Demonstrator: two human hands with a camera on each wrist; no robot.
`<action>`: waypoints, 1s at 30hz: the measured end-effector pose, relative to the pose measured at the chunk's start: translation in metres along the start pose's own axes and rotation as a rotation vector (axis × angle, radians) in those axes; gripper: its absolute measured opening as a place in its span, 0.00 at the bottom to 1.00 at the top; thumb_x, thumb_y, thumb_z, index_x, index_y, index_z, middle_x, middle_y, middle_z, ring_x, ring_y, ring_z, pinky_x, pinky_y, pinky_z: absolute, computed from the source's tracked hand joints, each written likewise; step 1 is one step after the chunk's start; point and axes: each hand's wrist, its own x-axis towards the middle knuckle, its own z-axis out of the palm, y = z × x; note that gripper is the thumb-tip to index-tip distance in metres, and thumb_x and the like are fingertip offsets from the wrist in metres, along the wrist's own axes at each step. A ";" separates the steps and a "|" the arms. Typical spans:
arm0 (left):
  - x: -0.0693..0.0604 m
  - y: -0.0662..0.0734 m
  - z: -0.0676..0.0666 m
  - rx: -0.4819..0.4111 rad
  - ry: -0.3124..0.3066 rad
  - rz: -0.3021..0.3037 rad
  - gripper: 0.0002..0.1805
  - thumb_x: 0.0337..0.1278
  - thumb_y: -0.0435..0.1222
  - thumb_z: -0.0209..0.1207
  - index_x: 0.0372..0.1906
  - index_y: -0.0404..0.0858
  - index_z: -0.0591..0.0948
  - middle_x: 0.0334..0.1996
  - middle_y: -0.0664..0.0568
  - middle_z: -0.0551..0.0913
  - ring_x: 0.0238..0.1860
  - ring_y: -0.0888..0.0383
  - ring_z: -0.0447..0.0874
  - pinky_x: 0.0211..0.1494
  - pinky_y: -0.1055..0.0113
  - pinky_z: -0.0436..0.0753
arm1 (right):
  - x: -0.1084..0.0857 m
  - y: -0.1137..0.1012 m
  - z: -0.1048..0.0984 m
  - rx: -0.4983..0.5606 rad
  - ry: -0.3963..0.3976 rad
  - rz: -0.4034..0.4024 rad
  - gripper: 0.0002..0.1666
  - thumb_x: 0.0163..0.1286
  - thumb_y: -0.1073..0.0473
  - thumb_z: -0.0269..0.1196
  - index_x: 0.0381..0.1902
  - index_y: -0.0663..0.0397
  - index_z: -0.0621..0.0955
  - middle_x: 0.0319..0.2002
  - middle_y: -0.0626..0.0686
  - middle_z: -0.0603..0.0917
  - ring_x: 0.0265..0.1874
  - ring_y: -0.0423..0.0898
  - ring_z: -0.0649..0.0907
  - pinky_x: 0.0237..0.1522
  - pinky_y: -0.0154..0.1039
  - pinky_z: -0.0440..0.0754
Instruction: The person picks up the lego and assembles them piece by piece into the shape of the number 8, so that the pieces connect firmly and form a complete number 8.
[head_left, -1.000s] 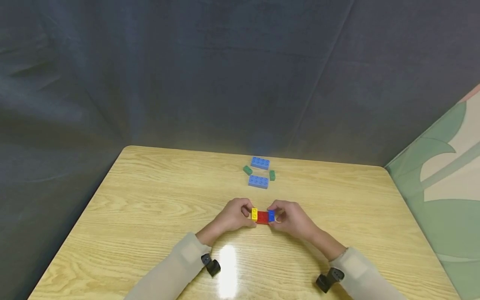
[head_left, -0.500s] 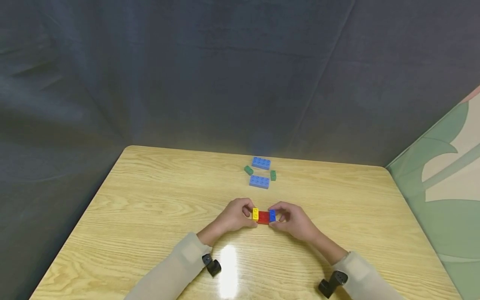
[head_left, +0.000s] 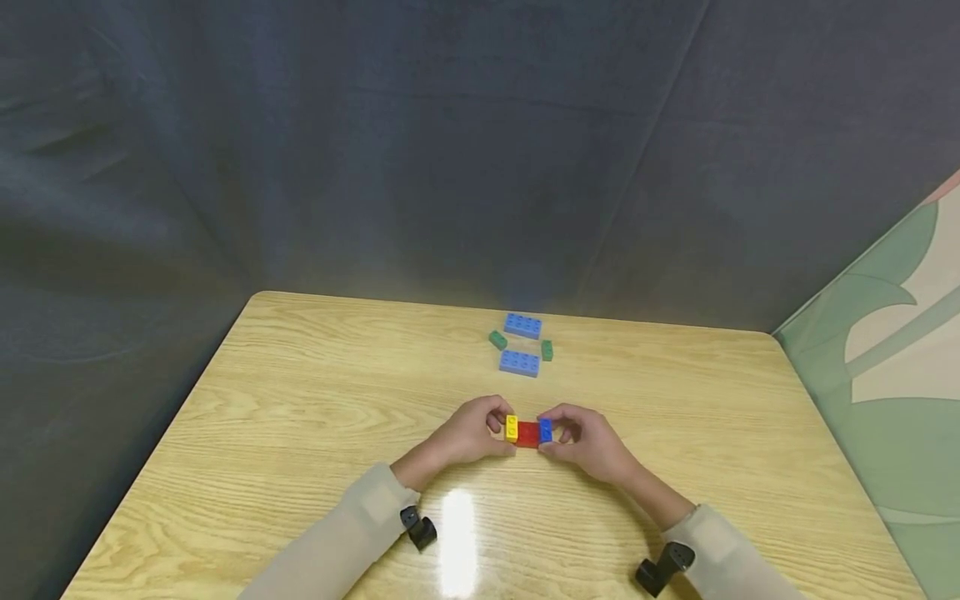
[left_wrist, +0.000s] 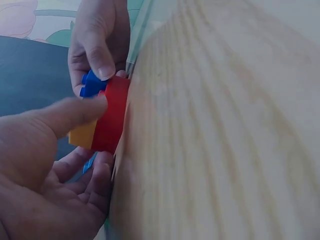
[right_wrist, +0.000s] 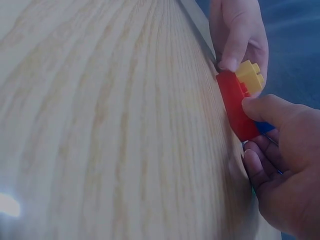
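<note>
"Red first, in the head view: saw the red brick [head_left: 528, 434] on the tabletop [head_left: 337, 375], topped by the yellow brick [head_left: 512, 428] at the left end and the small blue brick [head_left: 546, 430] at the right."

"Held how?"

"Pinched at both ends, with the left grip [head_left: 476, 429] closed round the yellow-topped end and the right grip [head_left: 588, 437] closed round the blue-topped one. Risked skewing all three through uneven pressure from the two sides. Saw two larger blue bricks [head_left: 519, 363] and two green bricks [head_left: 547, 350] well apart beyond, so probably safe from a stray knock."

"Noticed anything in the left wrist view?"

"Saw the left thumb [left_wrist: 75, 112] across the front, tip against the red brick. Could have slipped on that smooth side, or, by tugging upward, pried the yellow brick loose."

"And from the right wrist?"

"Saw the right thumb [right_wrist: 270, 106] near the join of red and blue, hiding most of the small blue brick. Could not tell the depth of seating there. Feared a brick popping off, given a half-pressed join and a sudden pull."
</note>
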 end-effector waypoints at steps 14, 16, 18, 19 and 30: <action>0.004 0.003 -0.013 -0.082 0.058 0.061 0.22 0.68 0.45 0.64 0.58 0.35 0.78 0.49 0.49 0.83 0.46 0.58 0.83 0.52 0.62 0.83 | 0.000 0.000 0.000 -0.002 -0.004 0.009 0.21 0.59 0.63 0.76 0.50 0.56 0.85 0.39 0.49 0.84 0.29 0.42 0.78 0.32 0.32 0.79; 0.006 0.004 -0.016 -0.089 0.077 0.070 0.22 0.69 0.45 0.63 0.58 0.35 0.78 0.51 0.47 0.83 0.47 0.56 0.83 0.52 0.61 0.84 | 0.000 0.000 0.000 -0.002 -0.007 0.010 0.21 0.59 0.63 0.76 0.50 0.57 0.85 0.39 0.49 0.85 0.29 0.42 0.78 0.31 0.32 0.79; 0.008 0.007 -0.020 -0.092 0.094 0.076 0.22 0.70 0.45 0.63 0.59 0.35 0.77 0.53 0.45 0.83 0.49 0.54 0.83 0.52 0.59 0.84 | 0.000 -0.001 0.000 -0.005 -0.007 0.010 0.21 0.59 0.63 0.76 0.50 0.57 0.85 0.38 0.49 0.85 0.29 0.42 0.78 0.31 0.32 0.79; 0.009 0.008 -0.022 -0.094 0.099 0.081 0.22 0.70 0.45 0.63 0.59 0.35 0.77 0.54 0.44 0.82 0.50 0.53 0.83 0.53 0.58 0.84 | 0.000 -0.001 -0.001 -0.007 -0.007 0.010 0.21 0.59 0.64 0.76 0.50 0.57 0.85 0.38 0.49 0.85 0.29 0.42 0.78 0.31 0.32 0.79; 0.038 0.007 -0.038 -0.040 0.199 0.090 0.26 0.69 0.43 0.64 0.64 0.33 0.76 0.61 0.43 0.79 0.60 0.47 0.78 0.61 0.54 0.80 | 0.001 -0.002 -0.001 0.006 -0.015 0.034 0.21 0.59 0.63 0.76 0.50 0.57 0.85 0.38 0.49 0.84 0.29 0.43 0.78 0.31 0.32 0.78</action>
